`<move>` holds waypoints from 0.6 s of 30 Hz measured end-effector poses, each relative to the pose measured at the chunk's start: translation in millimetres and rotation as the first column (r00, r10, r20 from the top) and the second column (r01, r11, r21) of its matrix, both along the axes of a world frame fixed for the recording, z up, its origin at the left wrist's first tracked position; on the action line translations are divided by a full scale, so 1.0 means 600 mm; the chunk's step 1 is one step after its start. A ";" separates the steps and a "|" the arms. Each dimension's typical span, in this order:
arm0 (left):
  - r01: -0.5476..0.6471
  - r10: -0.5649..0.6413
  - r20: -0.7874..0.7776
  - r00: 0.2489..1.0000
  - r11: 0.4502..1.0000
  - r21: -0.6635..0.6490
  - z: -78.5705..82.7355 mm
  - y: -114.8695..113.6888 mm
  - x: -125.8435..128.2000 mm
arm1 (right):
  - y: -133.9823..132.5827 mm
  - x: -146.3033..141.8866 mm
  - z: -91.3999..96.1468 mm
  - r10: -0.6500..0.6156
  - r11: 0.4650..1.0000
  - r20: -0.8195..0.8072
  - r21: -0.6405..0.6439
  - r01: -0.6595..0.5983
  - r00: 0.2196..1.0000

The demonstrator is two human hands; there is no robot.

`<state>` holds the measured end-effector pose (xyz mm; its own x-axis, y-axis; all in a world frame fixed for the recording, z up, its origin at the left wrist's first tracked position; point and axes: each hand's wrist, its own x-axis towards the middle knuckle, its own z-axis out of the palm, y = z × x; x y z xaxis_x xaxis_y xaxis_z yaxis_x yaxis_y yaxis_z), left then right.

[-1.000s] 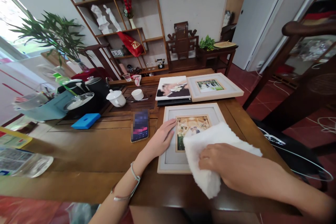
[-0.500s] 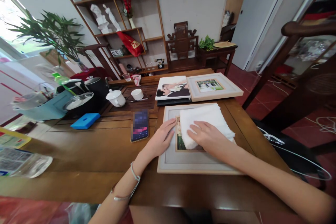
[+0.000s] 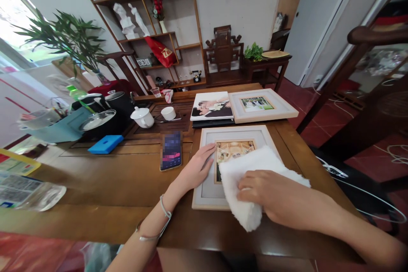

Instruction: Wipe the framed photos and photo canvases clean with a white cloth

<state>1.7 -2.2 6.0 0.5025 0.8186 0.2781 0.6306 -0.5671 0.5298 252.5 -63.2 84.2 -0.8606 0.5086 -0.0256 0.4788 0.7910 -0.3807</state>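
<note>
A picture frame (image 3: 208,197) with a pale wood edge and a wide light mat lies flat on the table in front of me. Its small photo (image 3: 236,148) shows above the cloth. My left hand (image 3: 200,166) rests flat on the left side of the frame, fingers stretched out. A folded white towel (image 3: 264,159) covers the frame's lower right part and hangs past its near edge. Curled fingers of my right hand (image 3: 270,195) grip the towel and press on it, hiding some of the photo.
Behind lie a second frame (image 3: 283,108) and a photo panel (image 3: 210,112). A phone (image 3: 171,151) lies to the left, near a white lidded cup (image 3: 142,117), a small bowl (image 3: 168,113) and a blue box (image 3: 106,144). A wooden chair (image 3: 376,93) stands at right.
My right hand has pulled the towel towards me and slightly right, uncovering most of the photo's top. The left hand has stayed on the frame's left side.
</note>
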 end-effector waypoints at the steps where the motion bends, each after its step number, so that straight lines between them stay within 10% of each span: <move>1: 0.001 -0.001 0.004 1.000 1.000 0.004 -0.001 0.000 0.000 | 0.006 -0.003 -0.005 0.006 1.000 0.000 0.020 -0.006 1.000; 11: 0.023 -0.023 -0.009 1.000 1.000 0.002 0.002 0.001 -0.001 | 0.041 -0.032 -0.048 -0.117 0.944 0.033 0.315 0.101 0.993; 18: 0.004 -0.004 -0.004 1.000 1.000 0.002 0.002 -0.001 -0.001 | 0.008 -0.016 -0.010 0.009 0.993 0.084 0.120 -0.019 0.996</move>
